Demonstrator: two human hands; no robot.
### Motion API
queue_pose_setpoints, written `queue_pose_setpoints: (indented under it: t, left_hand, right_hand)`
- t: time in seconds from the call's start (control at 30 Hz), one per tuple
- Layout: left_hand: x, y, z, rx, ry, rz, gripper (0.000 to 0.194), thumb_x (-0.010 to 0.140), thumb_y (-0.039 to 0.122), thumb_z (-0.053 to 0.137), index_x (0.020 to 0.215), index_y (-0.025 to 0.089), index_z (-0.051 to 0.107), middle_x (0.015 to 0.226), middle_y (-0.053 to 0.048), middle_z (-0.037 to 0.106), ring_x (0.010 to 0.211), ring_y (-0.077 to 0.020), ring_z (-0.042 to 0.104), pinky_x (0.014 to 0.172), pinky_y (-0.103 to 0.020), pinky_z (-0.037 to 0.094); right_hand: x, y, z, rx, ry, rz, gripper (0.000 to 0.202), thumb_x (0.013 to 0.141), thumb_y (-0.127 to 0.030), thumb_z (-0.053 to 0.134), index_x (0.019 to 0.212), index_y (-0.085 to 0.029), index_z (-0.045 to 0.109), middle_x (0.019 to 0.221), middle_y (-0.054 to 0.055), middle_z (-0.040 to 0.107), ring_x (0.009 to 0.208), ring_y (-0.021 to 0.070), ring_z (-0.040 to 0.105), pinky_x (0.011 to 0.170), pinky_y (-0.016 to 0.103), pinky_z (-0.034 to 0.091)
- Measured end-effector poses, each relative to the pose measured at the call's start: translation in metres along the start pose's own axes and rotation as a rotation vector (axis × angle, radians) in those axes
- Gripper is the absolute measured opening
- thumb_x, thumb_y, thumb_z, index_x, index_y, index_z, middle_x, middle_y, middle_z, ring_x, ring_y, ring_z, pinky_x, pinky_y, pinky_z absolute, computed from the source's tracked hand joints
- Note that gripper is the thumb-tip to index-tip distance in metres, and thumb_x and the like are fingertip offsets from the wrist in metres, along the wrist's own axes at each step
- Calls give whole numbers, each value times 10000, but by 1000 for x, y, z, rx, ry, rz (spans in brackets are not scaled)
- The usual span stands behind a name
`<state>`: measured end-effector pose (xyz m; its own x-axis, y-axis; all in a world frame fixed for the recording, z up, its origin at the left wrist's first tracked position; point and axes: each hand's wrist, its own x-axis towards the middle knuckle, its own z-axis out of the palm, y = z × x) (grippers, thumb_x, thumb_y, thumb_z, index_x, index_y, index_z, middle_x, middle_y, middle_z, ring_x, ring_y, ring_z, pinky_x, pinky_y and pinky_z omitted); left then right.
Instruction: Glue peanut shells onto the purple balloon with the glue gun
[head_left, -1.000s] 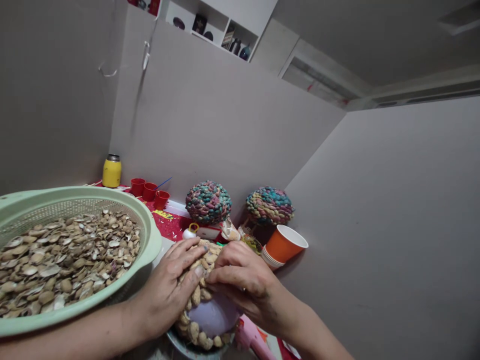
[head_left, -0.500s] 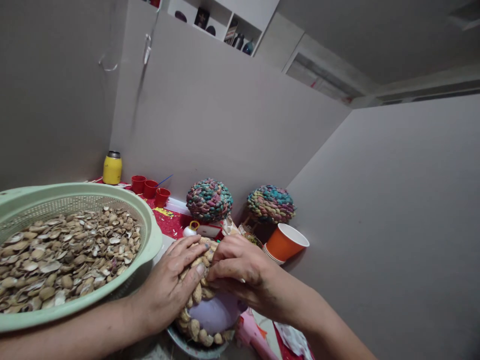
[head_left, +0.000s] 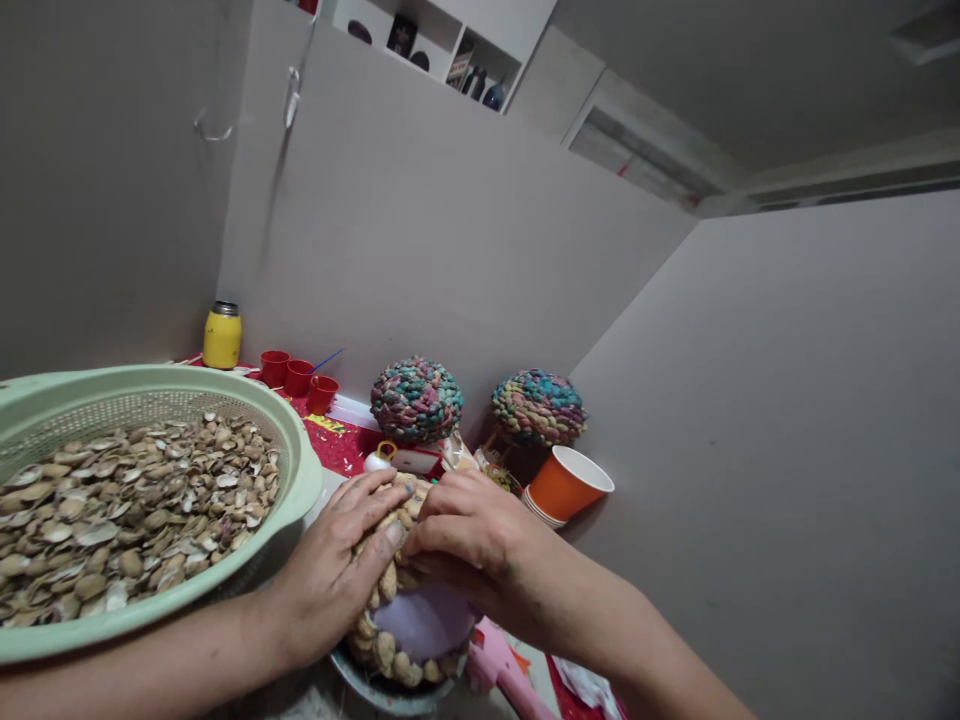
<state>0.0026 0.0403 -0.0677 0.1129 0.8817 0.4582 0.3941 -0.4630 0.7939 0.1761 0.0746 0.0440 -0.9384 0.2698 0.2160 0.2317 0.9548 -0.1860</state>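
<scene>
A smooth purple round form (head_left: 424, 622), which looks like a balloon, sits in a bowl (head_left: 390, 697) at the lower middle. Rows of peanut shells (head_left: 385, 655) cover its top, left side and lower edge, and a purple patch is bare. My left hand (head_left: 346, 560) lies over the shells on the upper left, fingers stretched out and thumb on the shell row. Close beside it my right hand (head_left: 461, 535) bends over the top, its fingers drawn together against the shells. Whatever is between those right fingertips is hidden.
A green colander (head_left: 304, 470) full of shell halves stands at left. Behind are a yellow bottle (head_left: 223, 337), red cups (head_left: 299, 378), two colourful shell-covered balls (head_left: 417, 400) and stacked orange paper cups (head_left: 568, 487). A pink tool-like object (head_left: 510, 672) lies right of the bowl.
My right hand has shifted slightly left, closer to my left thumb, with its fingers lower against the shells. My left hand stays in place on them.
</scene>
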Motion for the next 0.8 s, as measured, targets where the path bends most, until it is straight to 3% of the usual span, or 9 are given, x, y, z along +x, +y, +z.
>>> queue_pose_setpoints:
  t: [0.37,0.5,0.67,0.8]
  left_hand:
    - [-2,-4,0,-36,-30,-75,468,988,423,341,1385,256,524,1551,-44,393,1434,-258,312,1181,-508,235]
    - [-4,-3,-1,-60,-23,-63,467,985,433,355,1384,262,526,1548,-44,399,1430,-265,321,1179,-512,234]
    - [-7,-3,0,-87,29,-53,480,955,480,418,1379,284,532,1542,-42,410,1426,-282,326,1181,-515,225]
    - [-9,-4,2,-89,38,-34,485,926,471,480,1380,306,527,1553,-34,392,1434,-288,304,1182,-519,214]
  right_hand:
    - [-10,3,4,36,78,-15,122,957,-116,549,946,-195,642,890,34,632,854,172,541,785,327,398]
    - [-20,6,5,69,217,-4,144,972,-159,537,1048,-214,646,934,52,622,878,174,562,787,318,451]
    - [-39,18,21,169,493,194,167,980,-243,546,1121,-239,636,1099,65,613,1041,180,584,915,327,479]
    - [-48,27,41,176,496,374,295,988,-374,521,1245,-249,593,1310,93,554,1253,220,488,1059,411,407]
